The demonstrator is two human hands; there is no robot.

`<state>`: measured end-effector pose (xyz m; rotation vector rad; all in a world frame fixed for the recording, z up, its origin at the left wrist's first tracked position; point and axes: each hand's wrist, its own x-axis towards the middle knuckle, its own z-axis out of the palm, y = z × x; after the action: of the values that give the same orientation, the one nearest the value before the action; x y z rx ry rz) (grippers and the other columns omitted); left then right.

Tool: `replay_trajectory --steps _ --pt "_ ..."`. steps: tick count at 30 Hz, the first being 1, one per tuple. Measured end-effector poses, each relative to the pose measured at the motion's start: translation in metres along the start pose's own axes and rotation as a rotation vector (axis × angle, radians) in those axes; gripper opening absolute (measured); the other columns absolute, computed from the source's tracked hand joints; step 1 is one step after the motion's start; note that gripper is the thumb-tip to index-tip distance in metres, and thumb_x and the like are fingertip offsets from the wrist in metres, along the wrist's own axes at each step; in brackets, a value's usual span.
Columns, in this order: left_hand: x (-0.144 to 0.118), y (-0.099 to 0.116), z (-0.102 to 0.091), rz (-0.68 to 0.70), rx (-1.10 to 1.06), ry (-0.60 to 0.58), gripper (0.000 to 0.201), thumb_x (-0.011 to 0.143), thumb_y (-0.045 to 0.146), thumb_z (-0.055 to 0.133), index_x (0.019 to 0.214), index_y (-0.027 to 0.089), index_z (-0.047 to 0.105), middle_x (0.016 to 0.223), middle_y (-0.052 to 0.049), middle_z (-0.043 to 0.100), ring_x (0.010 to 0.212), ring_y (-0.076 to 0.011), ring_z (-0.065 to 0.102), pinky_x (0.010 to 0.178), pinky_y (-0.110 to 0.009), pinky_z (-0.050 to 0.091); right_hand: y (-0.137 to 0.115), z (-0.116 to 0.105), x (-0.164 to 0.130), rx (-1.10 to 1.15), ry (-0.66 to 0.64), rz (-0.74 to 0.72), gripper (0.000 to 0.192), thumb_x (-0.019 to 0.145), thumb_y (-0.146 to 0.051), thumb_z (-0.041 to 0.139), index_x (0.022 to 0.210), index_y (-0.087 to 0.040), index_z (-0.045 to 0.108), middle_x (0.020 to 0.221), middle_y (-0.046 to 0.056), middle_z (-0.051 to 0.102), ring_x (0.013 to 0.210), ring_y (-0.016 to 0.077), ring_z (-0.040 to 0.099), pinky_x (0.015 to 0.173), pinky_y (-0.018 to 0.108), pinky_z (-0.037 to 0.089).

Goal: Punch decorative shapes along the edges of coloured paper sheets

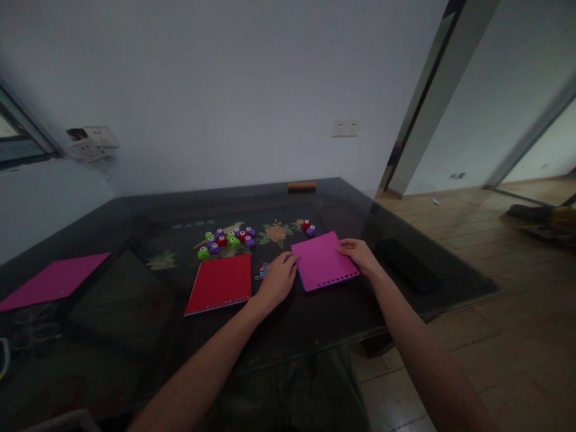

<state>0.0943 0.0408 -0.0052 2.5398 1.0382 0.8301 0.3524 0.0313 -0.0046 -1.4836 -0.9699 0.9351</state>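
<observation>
Far off to the left of both hands, a magenta sheet (54,280) lies flat near the edge of the dark glass table (135,336), well apart from the work. Closer in, just left of the left hand, a red sheet (220,283) lies flat with a row of punched holes along its near edge — set aside, it seems, within easy reach. Beyond it, ahead of the left hand, a cluster of small green, purple and red punches (227,240) sits bunched together.

The left hand (278,277) rests palm down, fingertips on the left edge of the pink sheet (324,261) — apparently pressing to keep it from sliding. A small coloured object (264,269) lies just beside that hand; what it is cannot be told. The pink sheet lies flat between the hands, holes along its near edge. The right hand (360,255) pinches its far right corner, likely steadying or squaring it. Ahead of it sit two more punches (309,227); to its right, a dark flat object (407,264).
</observation>
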Motion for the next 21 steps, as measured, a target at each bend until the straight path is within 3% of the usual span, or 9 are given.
replay_trajectory --steps 7,21 --pt "-0.0059 0.0052 0.0059 0.023 0.184 -0.143 0.039 0.091 0.034 0.037 0.124 0.017 0.051 0.130 -0.013 0.049 0.119 -0.0238 0.045 0.102 -0.039 0.033 0.0031 0.0014 0.0020 -0.100 0.010 0.042 0.020 0.063 -0.018 0.068 0.081 -0.013 0.064 0.059 0.001 0.063 0.049 0.0121 0.056 0.047 0.022 0.042" --pt "-0.0053 -0.0029 0.0108 0.023 0.169 -0.154 0.040 0.091 0.033 0.037 0.126 0.018 0.049 0.133 -0.012 0.047 0.121 -0.0219 0.045 0.103 -0.036 0.033 0.0056 0.0015 0.0043 -0.100 0.021 0.058 0.021 0.065 -0.015 0.066 0.085 -0.012 0.062 0.066 0.002 0.064 0.053 0.0121 0.056 0.050 0.022 0.042"
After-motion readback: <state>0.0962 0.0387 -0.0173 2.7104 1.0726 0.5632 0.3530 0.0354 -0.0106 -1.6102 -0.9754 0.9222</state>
